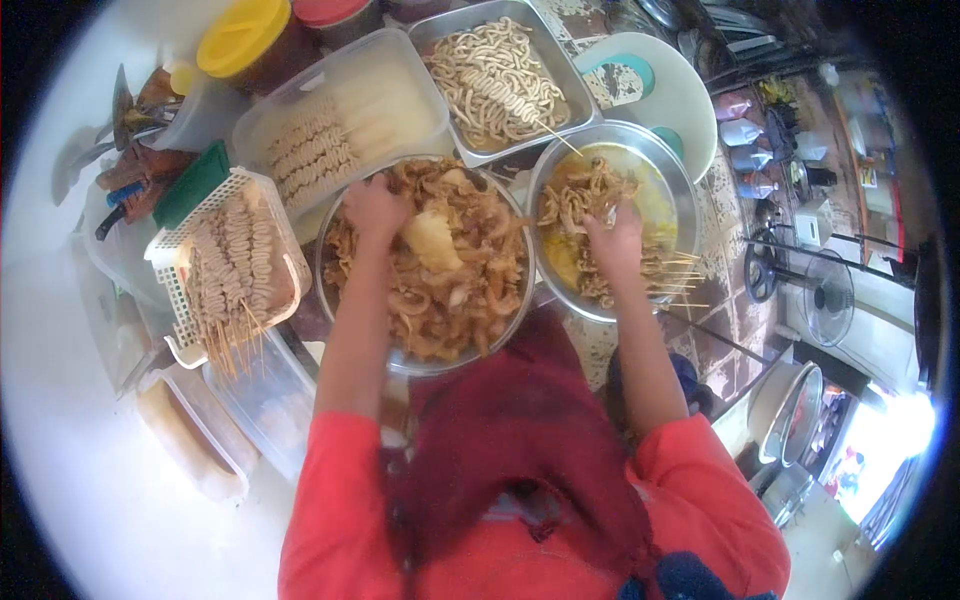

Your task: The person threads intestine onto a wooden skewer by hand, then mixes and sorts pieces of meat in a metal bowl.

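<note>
Across the tiled bench (715, 345), your left hand (376, 208) is reaching into the bowl of brown pieces (455, 270), grip hidden; your right hand (615, 240) is touching pieces in the right bowl (660, 180), its hold unclear.

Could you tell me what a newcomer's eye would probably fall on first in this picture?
Probably the big round bowl heaped with brown pieces, in the middle, with the left hand in it. Next, perhaps, the bright yellow lid at the upper left, and the metal bowl of yellow liquid to the right, where the right hand is among skewered food.
</note>
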